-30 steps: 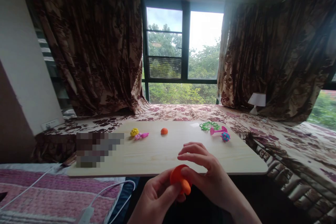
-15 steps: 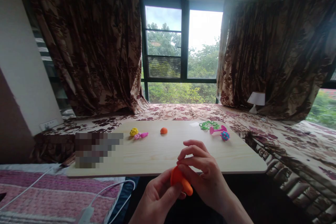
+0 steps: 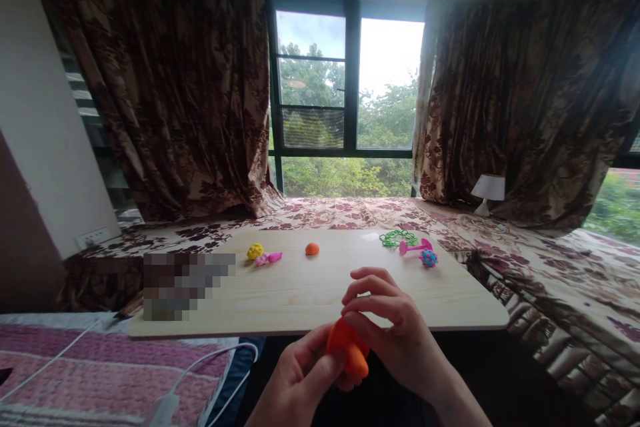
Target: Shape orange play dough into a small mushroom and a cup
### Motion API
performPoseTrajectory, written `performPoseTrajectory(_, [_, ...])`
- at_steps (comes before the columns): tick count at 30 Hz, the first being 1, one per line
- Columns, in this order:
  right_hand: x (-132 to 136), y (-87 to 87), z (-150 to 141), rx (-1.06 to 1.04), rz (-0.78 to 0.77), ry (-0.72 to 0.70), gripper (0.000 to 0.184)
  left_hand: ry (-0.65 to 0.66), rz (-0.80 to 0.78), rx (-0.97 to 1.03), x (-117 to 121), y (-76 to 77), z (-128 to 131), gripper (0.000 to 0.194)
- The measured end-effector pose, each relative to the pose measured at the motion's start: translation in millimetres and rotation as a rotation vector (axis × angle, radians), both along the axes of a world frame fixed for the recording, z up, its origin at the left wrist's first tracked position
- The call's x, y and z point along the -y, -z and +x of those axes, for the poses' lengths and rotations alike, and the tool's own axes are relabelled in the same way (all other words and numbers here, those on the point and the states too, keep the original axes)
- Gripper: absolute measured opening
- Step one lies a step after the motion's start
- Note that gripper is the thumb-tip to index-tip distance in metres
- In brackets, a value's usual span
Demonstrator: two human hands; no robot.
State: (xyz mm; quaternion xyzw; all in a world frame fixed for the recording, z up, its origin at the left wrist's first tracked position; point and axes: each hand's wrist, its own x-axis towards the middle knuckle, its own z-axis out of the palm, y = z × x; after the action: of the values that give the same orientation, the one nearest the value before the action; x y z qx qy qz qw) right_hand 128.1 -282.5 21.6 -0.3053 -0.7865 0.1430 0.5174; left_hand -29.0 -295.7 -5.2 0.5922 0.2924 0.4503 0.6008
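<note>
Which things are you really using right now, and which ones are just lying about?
In use:
clay-like orange piece with a stubby stem, between left hand and right hand
perhaps the small rounded orange lump, since its colour matches

Apparently just lying about:
bumpy yellow lump
long pink piece
tangled green loops
pink dumbbell-shaped piece
knobbly blue-and-pink ball
white-shaded lamp

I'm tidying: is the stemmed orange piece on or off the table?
Off: left hand and right hand hold the orange piece in front of the table.
</note>
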Motion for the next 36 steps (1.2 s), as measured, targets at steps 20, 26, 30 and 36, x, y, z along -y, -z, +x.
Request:
performPoseTrajectory(20, [-1, 1.5, -1, -0.027, -0.009, 0.037, 0.012, -0.154, -0.105, 0.125, 1, 5.8, 5, 0.035])
performPoseTrajectory(26, [3, -1.4, 0, 0.007, -0.042, -0.026, 0.012, -0.192, -0.036, 0.099, -4, 8.6, -1, 0.034])
performPoseTrajectory(30, [4, -0.7, -1, 0.001, -0.062, -0.027, 0.011, -0.217, -0.002, 0.029, -4, 7.3, -2, 0.033])
performPoseTrajectory(36, [0, 1.9, -4, -0.054, 0.0, 0.013, 0.011, -0.224, -0.011, -0.002, 1, 3.0, 2, 0.037])
